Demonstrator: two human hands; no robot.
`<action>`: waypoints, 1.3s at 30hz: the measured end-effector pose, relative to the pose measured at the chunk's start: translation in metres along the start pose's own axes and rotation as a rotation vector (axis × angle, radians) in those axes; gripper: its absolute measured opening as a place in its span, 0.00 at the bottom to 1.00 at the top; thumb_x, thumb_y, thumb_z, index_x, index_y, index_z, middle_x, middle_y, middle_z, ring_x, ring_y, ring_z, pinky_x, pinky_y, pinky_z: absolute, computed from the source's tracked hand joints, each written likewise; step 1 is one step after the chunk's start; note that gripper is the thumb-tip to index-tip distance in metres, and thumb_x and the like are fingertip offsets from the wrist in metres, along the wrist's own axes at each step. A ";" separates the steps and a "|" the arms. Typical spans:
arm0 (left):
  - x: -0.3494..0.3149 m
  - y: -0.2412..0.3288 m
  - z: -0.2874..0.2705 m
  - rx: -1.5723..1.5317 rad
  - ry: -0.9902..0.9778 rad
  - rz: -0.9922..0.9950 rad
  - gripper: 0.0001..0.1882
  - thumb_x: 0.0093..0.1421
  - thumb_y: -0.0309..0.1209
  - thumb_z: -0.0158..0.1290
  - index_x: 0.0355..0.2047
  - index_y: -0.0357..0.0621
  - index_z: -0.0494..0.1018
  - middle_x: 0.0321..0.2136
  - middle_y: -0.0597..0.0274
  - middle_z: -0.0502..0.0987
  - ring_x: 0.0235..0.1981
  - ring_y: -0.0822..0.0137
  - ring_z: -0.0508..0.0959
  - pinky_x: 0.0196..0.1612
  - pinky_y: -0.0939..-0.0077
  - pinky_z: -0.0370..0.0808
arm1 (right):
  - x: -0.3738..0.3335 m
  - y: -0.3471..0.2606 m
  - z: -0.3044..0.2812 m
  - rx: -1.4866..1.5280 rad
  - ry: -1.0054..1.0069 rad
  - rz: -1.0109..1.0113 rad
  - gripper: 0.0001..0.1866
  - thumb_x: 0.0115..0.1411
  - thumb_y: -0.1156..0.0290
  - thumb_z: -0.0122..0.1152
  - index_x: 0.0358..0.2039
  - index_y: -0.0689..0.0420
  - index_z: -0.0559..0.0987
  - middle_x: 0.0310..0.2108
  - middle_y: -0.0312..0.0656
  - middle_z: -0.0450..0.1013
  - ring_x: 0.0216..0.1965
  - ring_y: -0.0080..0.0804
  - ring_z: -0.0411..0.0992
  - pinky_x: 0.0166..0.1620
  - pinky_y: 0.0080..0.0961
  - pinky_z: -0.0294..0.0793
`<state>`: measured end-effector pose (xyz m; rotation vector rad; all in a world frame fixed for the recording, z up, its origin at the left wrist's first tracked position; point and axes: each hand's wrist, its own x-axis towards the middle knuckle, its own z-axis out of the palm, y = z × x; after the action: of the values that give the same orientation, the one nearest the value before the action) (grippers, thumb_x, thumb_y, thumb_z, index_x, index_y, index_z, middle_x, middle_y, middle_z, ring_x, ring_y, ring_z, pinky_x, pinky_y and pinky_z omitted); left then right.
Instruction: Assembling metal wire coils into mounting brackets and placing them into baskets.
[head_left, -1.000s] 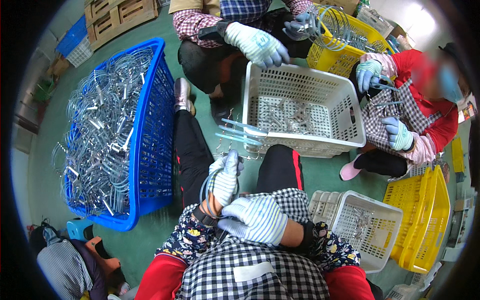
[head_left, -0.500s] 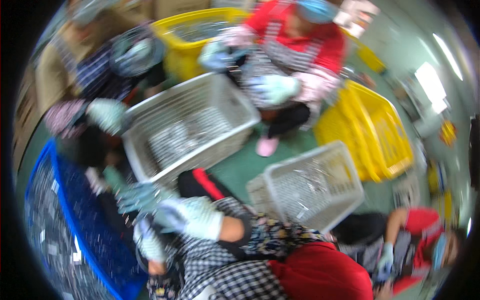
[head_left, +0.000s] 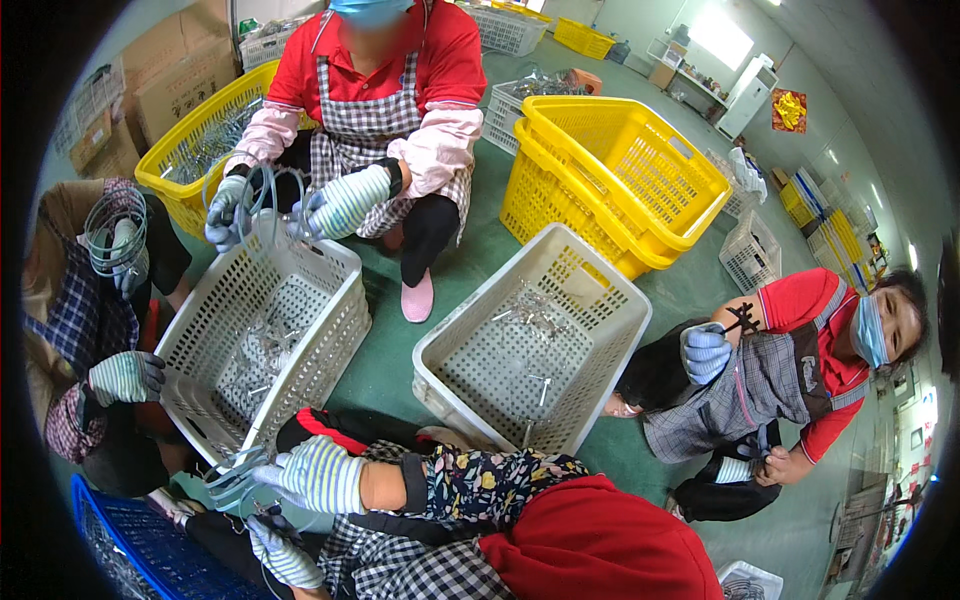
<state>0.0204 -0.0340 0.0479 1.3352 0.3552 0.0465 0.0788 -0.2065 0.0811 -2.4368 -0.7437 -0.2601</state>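
Note:
My right hand (head_left: 315,477), in a striped knit glove, is closed on a coil of thin grey cable (head_left: 232,482). The coil's loops stick out past the fingertips, at the near end of a grey crate (head_left: 345,325). Just below, my gloved left hand (head_left: 285,553) has its fingers curled round a thin strand of the cable; the exact grip is partly hidden. Small clear and metallic pieces (head_left: 265,350) lie inside that crate. A blue crate (head_left: 130,540) stands beside my hands at the lower left.
Another grey crate (head_left: 430,375) with loose metal parts stands to the right. Stacked yellow crates (head_left: 600,190) are behind it. Co-workers sit around: one opposite with cable loops (head_left: 265,195), one left with a coil (head_left: 115,230), one right with dark pieces (head_left: 742,320).
The view has swung and sharpened, and the crates sit elsewhere in it. The cable coil now shows plainly in my right hand; before, both hands were blurred beside the blue crate.

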 end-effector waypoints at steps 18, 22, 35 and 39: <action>-0.017 0.014 -0.010 0.488 -0.102 0.258 0.12 0.60 0.34 0.49 0.35 0.35 0.72 0.23 0.60 0.75 0.24 0.71 0.75 0.28 0.80 0.70 | 0.040 0.024 -0.047 0.742 0.295 0.305 0.11 0.59 0.78 0.50 0.42 0.62 0.76 0.33 0.42 0.76 0.31 0.20 0.72 0.36 0.19 0.71; -0.023 0.018 -0.014 0.328 -0.058 0.285 0.12 0.60 0.34 0.49 0.34 0.35 0.72 0.22 0.59 0.75 0.23 0.68 0.75 0.28 0.78 0.70 | 0.052 0.006 -0.038 0.764 0.166 0.361 0.11 0.60 0.75 0.50 0.42 0.62 0.76 0.24 0.37 0.73 0.23 0.17 0.67 0.27 0.15 0.67; -0.021 0.010 -0.016 0.238 -0.024 0.280 0.23 0.60 0.50 0.48 0.35 0.37 0.72 0.23 0.67 0.73 0.20 0.79 0.68 0.24 0.85 0.65 | 0.050 0.008 -0.029 0.844 0.079 0.469 0.12 0.61 0.71 0.51 0.43 0.63 0.76 0.22 0.32 0.69 0.20 0.14 0.63 0.24 0.13 0.64; -0.026 0.017 -0.021 0.143 -0.089 0.230 0.16 0.61 0.41 0.49 0.33 0.37 0.72 0.22 0.65 0.75 0.22 0.77 0.71 0.26 0.85 0.67 | 0.047 0.008 -0.032 0.880 -0.001 0.489 0.12 0.61 0.72 0.52 0.43 0.64 0.76 0.24 0.35 0.72 0.22 0.15 0.65 0.25 0.14 0.65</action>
<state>-0.0074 -0.0168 0.0661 1.5104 0.1304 0.1554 0.1214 -0.2088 0.1198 -1.6831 -0.1616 0.2258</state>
